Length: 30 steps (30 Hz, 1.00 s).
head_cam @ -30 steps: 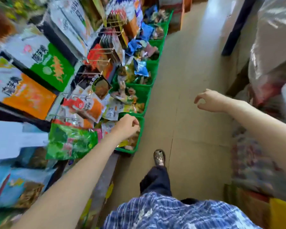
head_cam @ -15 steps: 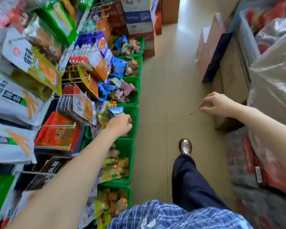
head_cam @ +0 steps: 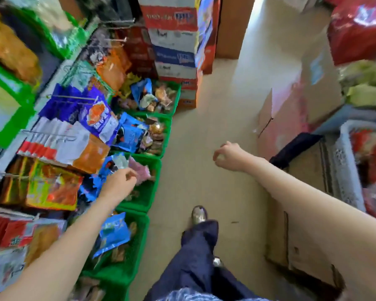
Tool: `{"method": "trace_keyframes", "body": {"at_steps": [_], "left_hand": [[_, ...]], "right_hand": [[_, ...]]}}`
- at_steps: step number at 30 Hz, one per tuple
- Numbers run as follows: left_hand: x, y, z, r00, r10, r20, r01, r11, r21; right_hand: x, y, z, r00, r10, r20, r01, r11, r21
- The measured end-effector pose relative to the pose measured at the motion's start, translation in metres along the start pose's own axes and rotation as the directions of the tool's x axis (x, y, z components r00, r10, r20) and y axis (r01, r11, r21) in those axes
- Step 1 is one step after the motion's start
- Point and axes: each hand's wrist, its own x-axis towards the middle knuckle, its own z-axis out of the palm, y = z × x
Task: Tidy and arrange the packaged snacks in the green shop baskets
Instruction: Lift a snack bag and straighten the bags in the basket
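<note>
Floor [head_cam: 215,127]: pale tile under my feet.
On it: green baskets [head_cam: 152,192] in a row (snack-filled), stacked cartons [head_cam: 174,51], cardboard boxes [head_cam: 291,118].

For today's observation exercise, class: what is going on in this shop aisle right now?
A person is standing in a narrow aisle beside a row of green baskets full of packaged snacks. The left hand reaches over one basket, next to a pink packet; blur hides whether its fingers hold anything. The right hand hangs over the floor with loosely curled fingers, holding nothing. More snack bags hang on pegs above the baskets.
</note>
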Motion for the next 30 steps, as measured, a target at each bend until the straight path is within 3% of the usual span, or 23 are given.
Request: {"method": "trace_keyframes", "body": {"at_steps": [7, 13, 17, 24, 27, 30], "left_hand": [[0.181, 0.038, 0.004, 0.978, -0.202, 0.058, 0.202, 0.979, 0.003], [0.287, 0.086, 0.002, 0.983, -0.085, 0.163, 0.07, 0.993, 0.1], [0.35, 0.088, 0.01, 0.977, -0.175, 0.121, 0.167, 0.983, 0.074], [0.484, 0.081, 0.055, 0.892, -0.444, -0.089, 0.431, 0.892, -0.136], [0.551, 0.078, 0.11, 0.912, -0.338, -0.23, 0.315, 0.94, -0.132], [0.611, 0.047, 0.176, 0.902, -0.158, -0.401, 0.2, 0.978, 0.064]], "right_hand": [[0.2, 0.035, -0.07, 0.995, -0.018, 0.101, 0.025, 0.997, -0.067], [0.33, 0.052, -0.098, 0.982, -0.063, 0.179, 0.07, 0.997, -0.032], [0.42, 0.073, -0.09, 0.958, -0.139, 0.25, 0.164, 0.983, -0.085], [0.608, 0.096, -0.078, 0.957, -0.255, 0.134, 0.268, 0.96, -0.083], [0.69, 0.089, -0.037, 0.952, -0.298, 0.07, 0.303, 0.95, -0.071], [0.772, 0.076, 0.013, 0.939, -0.333, -0.082, 0.334, 0.942, 0.005]]}}
